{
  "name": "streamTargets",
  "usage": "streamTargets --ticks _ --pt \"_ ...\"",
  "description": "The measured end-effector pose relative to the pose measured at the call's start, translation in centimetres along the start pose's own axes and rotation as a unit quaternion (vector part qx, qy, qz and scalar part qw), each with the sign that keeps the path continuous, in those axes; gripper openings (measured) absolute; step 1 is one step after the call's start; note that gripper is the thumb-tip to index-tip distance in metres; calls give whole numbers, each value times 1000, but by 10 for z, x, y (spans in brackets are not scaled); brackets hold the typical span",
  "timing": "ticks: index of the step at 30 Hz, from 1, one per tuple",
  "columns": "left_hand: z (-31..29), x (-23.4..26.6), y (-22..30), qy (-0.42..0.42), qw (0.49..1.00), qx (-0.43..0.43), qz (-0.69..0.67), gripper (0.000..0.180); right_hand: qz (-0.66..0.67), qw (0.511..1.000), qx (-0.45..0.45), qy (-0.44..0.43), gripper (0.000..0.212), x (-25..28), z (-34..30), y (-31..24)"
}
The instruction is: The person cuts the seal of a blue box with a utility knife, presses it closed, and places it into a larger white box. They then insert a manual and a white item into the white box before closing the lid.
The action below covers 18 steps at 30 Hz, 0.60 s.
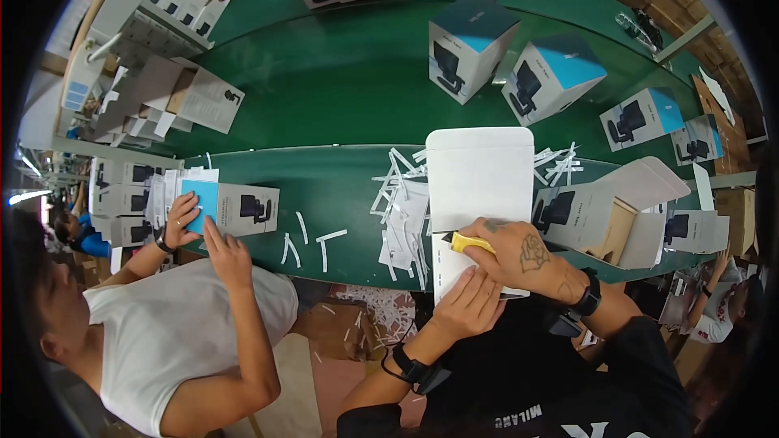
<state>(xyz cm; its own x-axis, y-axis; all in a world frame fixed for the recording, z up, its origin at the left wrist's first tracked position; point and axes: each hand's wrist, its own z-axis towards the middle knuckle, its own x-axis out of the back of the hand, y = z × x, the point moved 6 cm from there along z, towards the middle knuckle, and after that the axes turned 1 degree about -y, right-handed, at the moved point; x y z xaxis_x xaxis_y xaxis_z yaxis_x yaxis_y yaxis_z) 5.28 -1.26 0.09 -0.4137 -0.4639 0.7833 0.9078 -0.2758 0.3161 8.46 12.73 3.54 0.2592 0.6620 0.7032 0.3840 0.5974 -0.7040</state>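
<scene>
A white carton (479,170) stands at the bench's near edge in front of me, its long flap raised away from me. My right hand (527,255), tattooed on the back, is closed around a small yellow hand tool (469,242) with a dark tip, over the carton's near part. Whether it is a knife I cannot tell. My left hand (471,300) lies with fingers stretched out and together on the carton's near end, just below the right hand, and no object shows in it. The palm is hidden.
White paper strips (398,203) lie left of the carton. An open carton (580,215) stands to the right. Blue-topped boxes (471,40) stand farther back on the green bench (324,73). At left, a co-worker's hands rest on a blue-and-white box (235,208).
</scene>
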Motion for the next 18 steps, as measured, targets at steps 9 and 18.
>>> streamTargets --ticks 9,18 --pt "-6 4 -8 -3 1000 -27 -10 32 1 997 41 59 26 -14 4 -3" --pt "-8 9 -14 7 1000 -19 -22 28 81 993 71 48 28 -6 15 -21"
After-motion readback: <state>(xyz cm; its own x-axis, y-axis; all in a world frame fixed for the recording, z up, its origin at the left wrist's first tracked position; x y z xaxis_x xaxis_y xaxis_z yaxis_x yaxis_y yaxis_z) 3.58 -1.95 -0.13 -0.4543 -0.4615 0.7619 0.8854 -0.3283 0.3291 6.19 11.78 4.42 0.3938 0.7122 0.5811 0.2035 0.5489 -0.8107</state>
